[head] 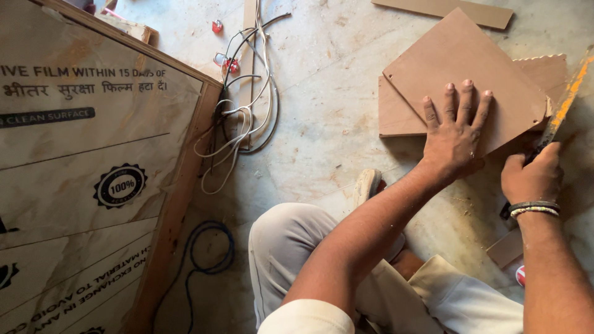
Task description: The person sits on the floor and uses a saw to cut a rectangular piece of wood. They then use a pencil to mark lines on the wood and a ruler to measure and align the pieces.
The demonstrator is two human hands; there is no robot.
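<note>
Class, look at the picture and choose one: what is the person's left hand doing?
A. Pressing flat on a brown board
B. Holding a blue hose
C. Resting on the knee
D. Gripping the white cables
A: the left hand lies palm down with fingers spread on the top brown board, while the right hand grips a saw at the board's edge.

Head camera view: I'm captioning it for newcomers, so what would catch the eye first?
The left hand lies flat with spread fingers on a square brown fibreboard panel stacked on the stone floor at upper right. Beside it, the right hand closes its grip on a yellow-bladed hand saw. A tangle of white and black cables lies at centre.
</note>
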